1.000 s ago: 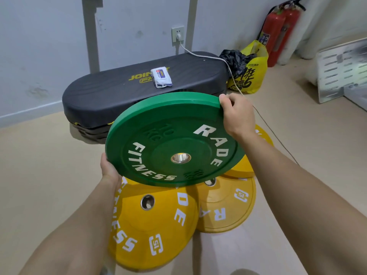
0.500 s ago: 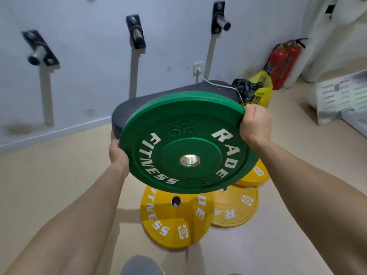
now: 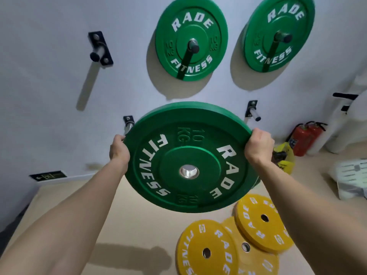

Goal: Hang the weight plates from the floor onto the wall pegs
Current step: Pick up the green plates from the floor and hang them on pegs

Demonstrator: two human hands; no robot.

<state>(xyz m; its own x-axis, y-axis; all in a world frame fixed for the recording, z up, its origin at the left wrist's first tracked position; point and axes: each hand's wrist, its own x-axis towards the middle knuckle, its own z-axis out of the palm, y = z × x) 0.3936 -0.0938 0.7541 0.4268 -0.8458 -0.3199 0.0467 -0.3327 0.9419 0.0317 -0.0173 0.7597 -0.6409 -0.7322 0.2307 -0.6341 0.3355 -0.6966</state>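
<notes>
A green 10 kg weight plate is held up in front of the wall, tilted face-up toward me. My left hand grips its left rim and my right hand grips its right rim. Two more green plates hang on upper wall pegs. An empty upper peg sticks out at the left. Two lower pegs show: one just behind the held plate's left edge, another to the right. Three yellow plates lie overlapping on the floor below.
Red fire extinguishers stand at the right wall beside a yellow bag. A white perforated metal panel lies on the floor at the far right. A small dark sign sits low on the wall at left.
Both hands have lifted the green plate higher and my view has tilted up, bringing the upper pegs and two hung green plates into sight. The black bench is now hidden.
</notes>
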